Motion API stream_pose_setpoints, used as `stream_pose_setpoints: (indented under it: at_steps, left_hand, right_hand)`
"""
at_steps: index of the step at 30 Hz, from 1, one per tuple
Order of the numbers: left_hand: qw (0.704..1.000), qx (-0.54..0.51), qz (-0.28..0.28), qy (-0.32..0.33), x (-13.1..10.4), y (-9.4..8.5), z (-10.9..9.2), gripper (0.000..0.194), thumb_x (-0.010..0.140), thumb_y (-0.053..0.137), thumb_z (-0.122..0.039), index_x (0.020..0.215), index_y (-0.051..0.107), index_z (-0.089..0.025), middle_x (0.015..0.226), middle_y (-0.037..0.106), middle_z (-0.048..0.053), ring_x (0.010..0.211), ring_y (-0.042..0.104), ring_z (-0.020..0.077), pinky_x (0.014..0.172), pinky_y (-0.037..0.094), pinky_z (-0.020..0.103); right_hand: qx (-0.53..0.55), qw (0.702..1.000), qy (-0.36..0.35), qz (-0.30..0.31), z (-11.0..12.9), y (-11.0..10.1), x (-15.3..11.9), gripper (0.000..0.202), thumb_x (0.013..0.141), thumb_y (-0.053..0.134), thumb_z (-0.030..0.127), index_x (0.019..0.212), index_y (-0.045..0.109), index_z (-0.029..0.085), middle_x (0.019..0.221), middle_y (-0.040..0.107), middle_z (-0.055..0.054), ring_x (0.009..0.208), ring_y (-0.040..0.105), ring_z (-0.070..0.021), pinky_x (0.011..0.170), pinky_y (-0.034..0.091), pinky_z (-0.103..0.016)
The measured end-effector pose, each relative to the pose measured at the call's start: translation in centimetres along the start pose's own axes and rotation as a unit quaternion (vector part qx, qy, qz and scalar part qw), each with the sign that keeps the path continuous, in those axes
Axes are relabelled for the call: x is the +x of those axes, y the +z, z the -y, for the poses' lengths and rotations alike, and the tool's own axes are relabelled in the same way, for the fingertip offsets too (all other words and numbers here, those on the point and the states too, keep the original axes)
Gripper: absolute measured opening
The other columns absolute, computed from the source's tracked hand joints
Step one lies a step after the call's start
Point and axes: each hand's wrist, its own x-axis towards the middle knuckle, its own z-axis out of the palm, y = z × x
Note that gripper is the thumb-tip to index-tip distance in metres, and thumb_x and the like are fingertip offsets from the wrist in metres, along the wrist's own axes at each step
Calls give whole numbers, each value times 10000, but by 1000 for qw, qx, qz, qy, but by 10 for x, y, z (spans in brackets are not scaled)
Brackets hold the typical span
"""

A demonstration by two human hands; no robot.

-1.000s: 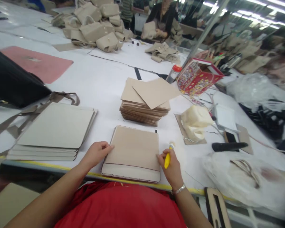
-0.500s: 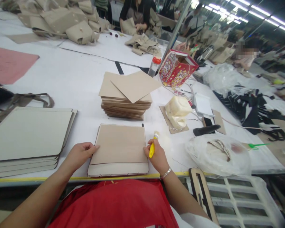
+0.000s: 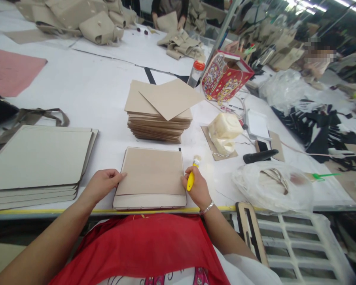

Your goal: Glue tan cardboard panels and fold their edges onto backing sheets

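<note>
Between the left hand [image 3: 103, 185] and the right hand [image 3: 198, 188], a sheet [image 3: 154, 170] lies on a panel [image 3: 150, 201] on the table [image 3: 86, 91]. A brush [image 3: 190, 181] is in the right hand. Beyond both hands is a pile of sheets [image 3: 158, 128]; left of the left hand, a stack of boards [image 3: 41, 158]. Beyond and right of the right hand, a container [image 3: 226, 127] rests on a card [image 3: 207, 137]; farther right, a plastic bag [image 3: 255, 184].

Cannot see most of the pale board [image 3: 148, 201] beneath the brown panel [image 3: 152, 172], nor all of the pink sheet [image 3: 12, 71] and grey boards [image 3: 41, 158], cut by the left edge, nor the co-worker [image 3: 169, 7] above the chest, nor identify the tiny dark specks [image 3: 146, 32].
</note>
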Motion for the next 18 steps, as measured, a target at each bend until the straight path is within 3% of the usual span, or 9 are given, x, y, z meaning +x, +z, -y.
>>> stream_pose_setpoints:
  at_steps: [7,18]
  left_hand:
    - [985,147,15,86,9,-11,2,393,716,485,-510,517,528,-173,480,483,-13,513,419,124,501,255,248]
    - [973,184,6,139,14,-19,6,309,737,524,-383,522,539,-161,476,450,-19,510,383,113,523,227,257]
  right_hand:
    - [-74,997,-18,-1,-1,3,0,225,773,507,362,946,455,227,714,599,3,616,576,-174,589,406,-276]
    - [-105,993,-44,-6,0,7,4,266,757,528,409,933,465,220,691,608,1,594,573,-177,574,399,-285]
